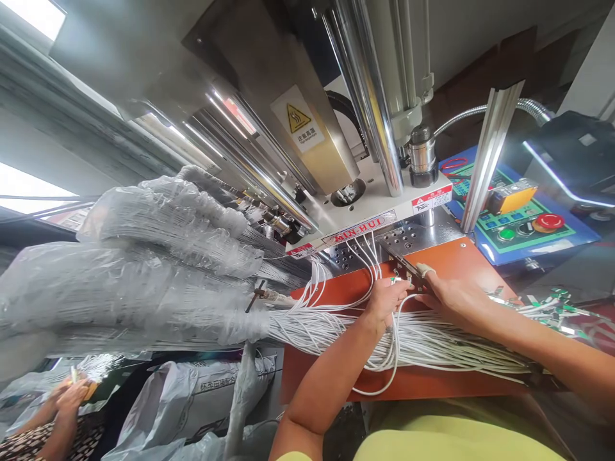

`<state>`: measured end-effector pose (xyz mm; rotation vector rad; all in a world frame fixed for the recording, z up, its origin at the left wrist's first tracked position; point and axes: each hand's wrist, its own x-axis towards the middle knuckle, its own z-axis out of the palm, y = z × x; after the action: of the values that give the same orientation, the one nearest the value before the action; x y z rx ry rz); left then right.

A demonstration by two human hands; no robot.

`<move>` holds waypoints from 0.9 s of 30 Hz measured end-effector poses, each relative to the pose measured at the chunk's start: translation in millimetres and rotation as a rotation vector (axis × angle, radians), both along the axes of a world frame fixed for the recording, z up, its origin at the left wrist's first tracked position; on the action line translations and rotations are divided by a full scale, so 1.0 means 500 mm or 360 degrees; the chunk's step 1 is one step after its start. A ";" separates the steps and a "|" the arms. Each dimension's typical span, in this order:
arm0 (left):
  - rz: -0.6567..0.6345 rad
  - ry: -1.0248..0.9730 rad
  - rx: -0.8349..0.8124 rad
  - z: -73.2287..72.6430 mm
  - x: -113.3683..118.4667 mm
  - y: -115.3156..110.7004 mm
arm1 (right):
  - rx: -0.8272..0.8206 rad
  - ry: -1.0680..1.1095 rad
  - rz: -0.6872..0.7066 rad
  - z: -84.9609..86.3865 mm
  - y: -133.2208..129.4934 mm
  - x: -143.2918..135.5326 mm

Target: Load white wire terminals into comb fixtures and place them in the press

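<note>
1. L hand: fingertips pinched on a white cable, just in front of press.
2. R hand: fingers closed round dark metal bar, at press's front edge.
3. Done, prob.: a few other cables already run under press.
4. To go, approx.: cable bundle in front of press; bar's fill n/k, can't tell.

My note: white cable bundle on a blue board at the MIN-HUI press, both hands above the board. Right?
Not quite: the head view shows the board is orange, not blue. The white cable bundle, MIN-HUI press, left hand and right hand are as noted.
</note>
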<state>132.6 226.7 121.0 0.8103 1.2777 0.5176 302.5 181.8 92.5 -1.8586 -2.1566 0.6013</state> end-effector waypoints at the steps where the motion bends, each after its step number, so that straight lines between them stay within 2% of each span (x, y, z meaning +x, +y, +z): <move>1: 0.0041 -0.0007 0.0005 0.001 0.004 -0.002 | -0.0036 -0.0013 0.0028 0.002 0.001 0.001; 8: 0.0235 -0.0021 0.0026 0.001 0.028 0.004 | -0.0079 -0.0029 0.0086 0.006 0.002 -0.004; 10: 0.0148 -0.0002 0.0068 -0.001 0.026 0.013 | -0.0092 -0.0023 0.0067 0.003 0.002 -0.005; 13: -0.0150 0.0084 0.0178 -0.004 0.010 0.026 | -0.0167 -0.0045 0.0037 0.006 0.005 -0.004; 15: -0.0243 0.0145 0.0267 -0.008 -0.005 0.031 | -0.0198 -0.0053 0.0024 0.013 0.006 -0.004; 19: -0.0179 0.0225 0.0443 -0.019 -0.030 0.028 | -0.0177 -0.0024 0.0013 0.012 0.005 -0.006; 23: -0.0148 0.0175 0.0531 -0.027 -0.043 0.020 | -0.0047 0.0011 -0.0045 -0.018 0.001 -0.007; 27: 0.0040 0.0133 0.0698 -0.029 -0.051 0.023 | 0.0039 0.0020 -0.0049 -0.039 0.000 -0.007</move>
<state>107.2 238.4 106.6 1.1916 1.2692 0.8074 298.9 181.7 73.0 -1.8665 -2.1141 0.5758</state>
